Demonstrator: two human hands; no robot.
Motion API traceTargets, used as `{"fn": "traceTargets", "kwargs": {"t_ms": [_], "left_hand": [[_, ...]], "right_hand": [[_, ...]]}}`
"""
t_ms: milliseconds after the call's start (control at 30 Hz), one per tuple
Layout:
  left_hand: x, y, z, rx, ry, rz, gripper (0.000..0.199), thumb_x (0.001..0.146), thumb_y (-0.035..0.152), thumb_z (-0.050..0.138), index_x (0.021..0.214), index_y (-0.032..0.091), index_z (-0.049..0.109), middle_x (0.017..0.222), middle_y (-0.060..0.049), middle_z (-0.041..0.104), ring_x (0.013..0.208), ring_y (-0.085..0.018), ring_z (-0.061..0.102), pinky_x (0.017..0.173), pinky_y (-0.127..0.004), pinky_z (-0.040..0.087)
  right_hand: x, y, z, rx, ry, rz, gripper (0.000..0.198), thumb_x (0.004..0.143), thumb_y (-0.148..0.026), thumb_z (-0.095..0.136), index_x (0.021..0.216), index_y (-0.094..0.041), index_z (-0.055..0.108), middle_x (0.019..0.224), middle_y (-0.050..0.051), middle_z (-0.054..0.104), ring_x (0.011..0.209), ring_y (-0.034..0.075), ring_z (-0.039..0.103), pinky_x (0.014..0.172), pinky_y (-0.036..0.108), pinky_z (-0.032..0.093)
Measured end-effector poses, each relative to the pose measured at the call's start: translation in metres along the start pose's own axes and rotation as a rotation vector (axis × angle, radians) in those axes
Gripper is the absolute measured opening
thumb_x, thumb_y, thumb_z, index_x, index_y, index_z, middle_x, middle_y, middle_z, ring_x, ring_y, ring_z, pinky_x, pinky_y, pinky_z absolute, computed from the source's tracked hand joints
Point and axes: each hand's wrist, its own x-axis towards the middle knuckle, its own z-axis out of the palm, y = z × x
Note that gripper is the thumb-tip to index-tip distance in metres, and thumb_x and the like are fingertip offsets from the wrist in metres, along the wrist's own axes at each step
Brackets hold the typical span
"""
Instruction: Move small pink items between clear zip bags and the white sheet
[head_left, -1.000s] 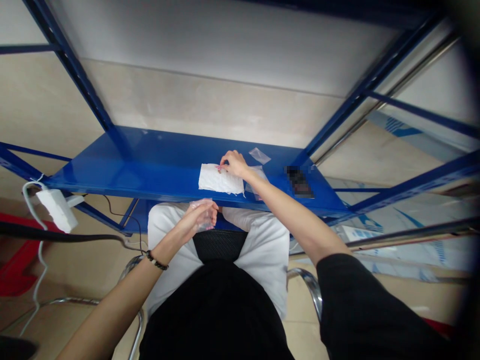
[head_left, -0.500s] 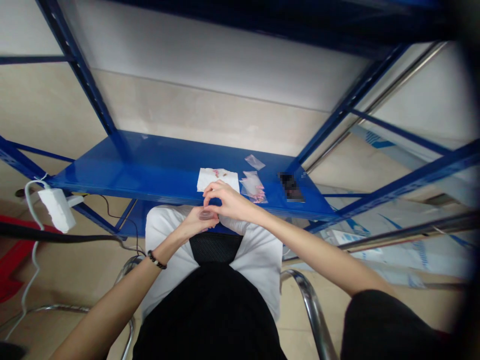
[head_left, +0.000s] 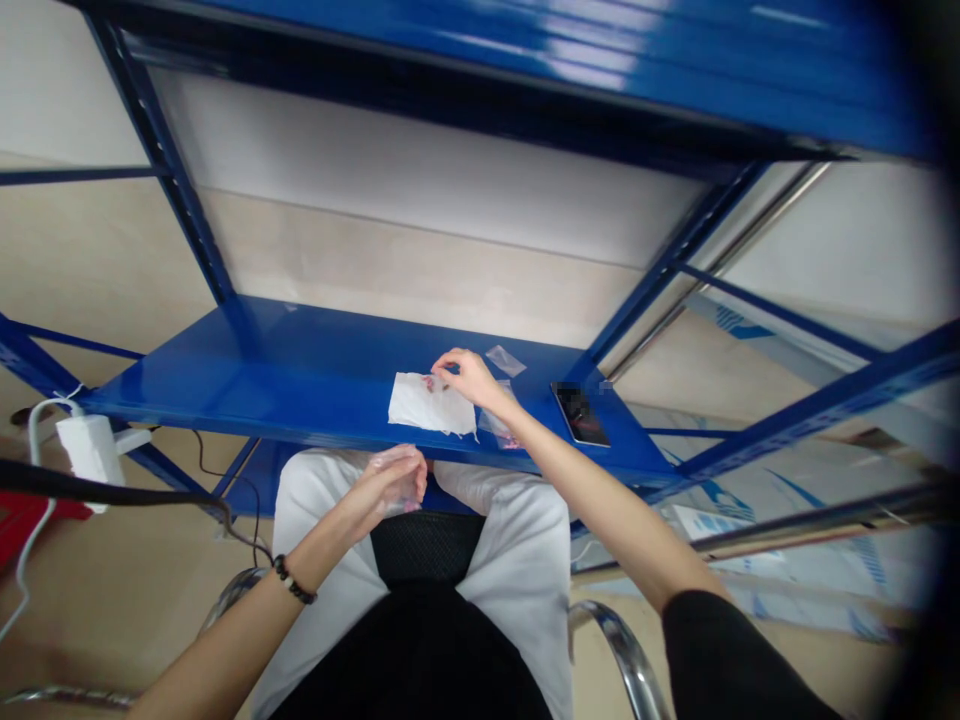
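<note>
My left hand [head_left: 390, 485] is held above my lap, its fingers curled round a small clear plastic bag [head_left: 406, 503] that hangs partly below them. My right hand [head_left: 469, 378] reaches over the far right part of a white paper sheet [head_left: 429, 408], thumb and index finger pinched together. Small pink-red pieces [head_left: 429, 383] lie at the sheet's far edge, just left of the fingertips. Whatever the pinch may hold is too small to make out. Partly behind my right wrist lies a clear bag with pink contents [head_left: 508, 438].
Beyond my right hand a flat clear bag [head_left: 505, 360] lies on the blue shelf [head_left: 300, 370]. A dark phone [head_left: 579, 412] rests near its right end. Overhead is another blue shelf [head_left: 525, 60]; a white power strip [head_left: 88, 447] hangs at the left.
My right hand has left my left hand and moved up and away to the paper sheet. My left hand has lowered slightly, still holding the clear bag. The view has tilted upward.
</note>
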Motion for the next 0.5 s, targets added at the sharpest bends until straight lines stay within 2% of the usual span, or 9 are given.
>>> {"fn": "traceTargets", "kwargs": {"t_ms": [67,167,333,500], "left_hand": [[0.0,0.001,0.0,-0.111,0.012,0.016,0.022,0.087,0.037,0.064,0.087,0.014,0.062,0.07,-0.002,0.057,0.061,-0.013,0.057,0.056,-0.024,0.045],[-0.001,0.004,0.001,-0.23,0.021,0.064,0.018,0.088,0.034,0.063,0.088,0.015,0.06,0.07,-0.001,0.054,0.063,-0.012,0.055,0.061,-0.025,0.046],[-0.001,0.005,0.001,-0.279,0.019,0.086,0.016,0.086,0.031,0.066,0.087,0.017,0.059,0.07,0.0,0.052,0.063,-0.012,0.054,0.06,-0.024,0.045],[-0.001,0.001,0.001,-0.231,0.019,0.054,0.019,0.086,0.033,0.066,0.089,0.016,0.059,0.07,0.0,0.053,0.061,-0.012,0.054,0.054,-0.023,0.042]], "right_hand": [[0.015,0.028,0.004,-0.039,-0.018,0.162,0.015,0.084,-0.013,0.061,0.085,-0.017,0.075,0.09,0.005,0.075,0.084,0.018,0.068,0.079,0.027,0.047],[0.022,0.049,0.013,-0.07,-0.049,0.204,0.014,0.08,-0.012,0.064,0.083,-0.017,0.076,0.085,0.005,0.076,0.077,0.017,0.069,0.073,0.024,0.048],[0.015,0.045,0.027,-0.112,-0.082,0.167,0.009,0.079,-0.022,0.069,0.078,-0.023,0.078,0.083,0.002,0.076,0.079,0.016,0.069,0.074,0.022,0.046],[0.011,0.039,0.033,-0.195,-0.074,0.234,0.015,0.079,-0.037,0.073,0.076,-0.023,0.078,0.086,0.005,0.076,0.085,0.02,0.067,0.076,0.025,0.045]]}}
